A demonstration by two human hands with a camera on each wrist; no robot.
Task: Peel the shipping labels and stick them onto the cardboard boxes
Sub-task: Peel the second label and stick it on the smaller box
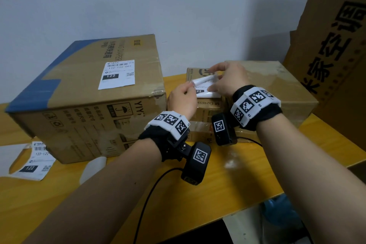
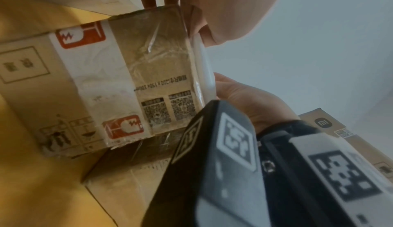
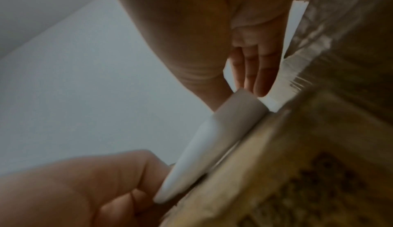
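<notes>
The person is partway through sticking a shipping label [image 1: 206, 90] onto the top of a small cardboard box [image 1: 208, 105] that stands on the yellow bench [image 1: 227, 180], between a large box [image 1: 89, 105] and a taped box [image 1: 277, 85] to the right. The near part of the label, with its black "22" block showing, lies flat on the small box's top, while the far part curls up in a roll, so it appears not yet fully pressed down.

The left hand [image 1: 182, 99] pinches the label's left edge between thumb and fingers, probably to keep the sheet aligned and taut. The right hand [image 1: 225, 79] reaches over from the other side; its fingers curl around the raised, rolled part and seem to hold it, likely to keep the adhesive clear of the cardboard until the flat part is seated. The right wrist view shows the white curl [image 3: 212, 146] lifted off the box edge, with fingers on both ends.

The large box already carries a label [image 1: 117, 74] on its top, so that one looks done. Another label sheet [image 1: 33, 161] lies on the bench at the far left, and a curled white backing strip [image 1: 93, 168] rests near the large box's front corner.
</notes>
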